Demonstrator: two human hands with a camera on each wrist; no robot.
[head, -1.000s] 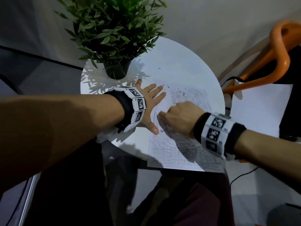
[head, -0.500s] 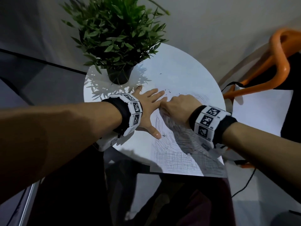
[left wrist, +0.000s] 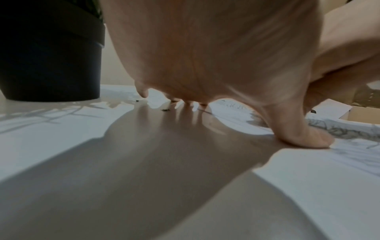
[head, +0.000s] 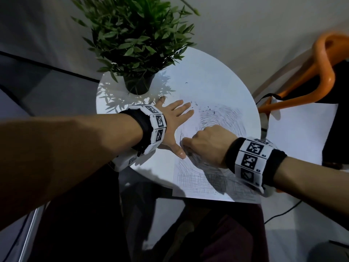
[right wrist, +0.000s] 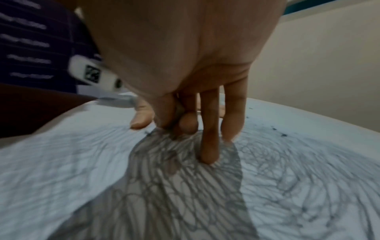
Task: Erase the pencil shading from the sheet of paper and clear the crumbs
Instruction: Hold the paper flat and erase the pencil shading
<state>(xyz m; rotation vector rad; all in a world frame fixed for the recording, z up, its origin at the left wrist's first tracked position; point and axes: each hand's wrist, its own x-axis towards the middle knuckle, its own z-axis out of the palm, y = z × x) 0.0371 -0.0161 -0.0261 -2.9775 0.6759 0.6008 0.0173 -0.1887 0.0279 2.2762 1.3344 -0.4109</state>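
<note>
The left hand (head: pixel 170 125) lies flat with fingers spread, pinning the sheet of paper (head: pixel 207 178) at frame centre. The right hand (head: pixel 207 144) pinches something small (presumably an eraser, hidden) against the pencil shading (head: pixel 226 118). Short, light strokes should avoid creasing.

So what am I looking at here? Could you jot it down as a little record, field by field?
surface: round white table
paper: sheet of paper covered in pencil shading, near edge hanging over the table's edge
left hand: left hand pressed flat, fingers spread, holding the sheet down
right hand: right hand curled, fingertips pinched on the shading; the eraser itself cannot be made out
crumbs: dark crumbs scattered on the sheet's far part
nearby: potted plant at the table's far side
progress: much shading remains
</note>
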